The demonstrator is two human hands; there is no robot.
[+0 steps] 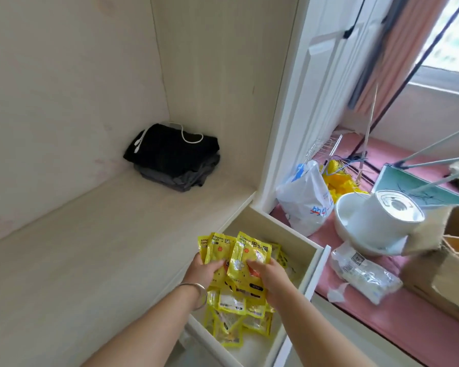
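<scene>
Entry: open drawer point(281, 231), wardrobe base, both hands at work.

Observed: the left hand point(203, 268), a bracelet point(196, 290) on its wrist, was curled round the lower edge of a fanned bundle of yellow packets point(245, 254), thumb on top. The right hand point(269, 274) pinched the same bundle from the other side, fingers folded onto the front packet. Both hands were clamped on the bundle; neither was free.

Position: the bundle was held between the two hands, over the rear half of the drawer. It stood roughly upright and fanned towards the back, clear of the drawer floor. The loose packets point(231, 321) lay in a heap below the wrists, at the near end of the drawer, some overlapping, some face down.

Progress (judgement): the job looked like gathering the packets into one stack, about a third done. A handful was collected; the greater part remained loose in the heap. Whether the bundle was meant to go in or out, I could not tell.

Surroundings: folded dark clothes point(174, 160) sat in the far corner of the wardrobe floor point(90, 247), well apart from the drawer. A white plastic bag point(305, 200) stood to the right, outside the frame.
</scene>
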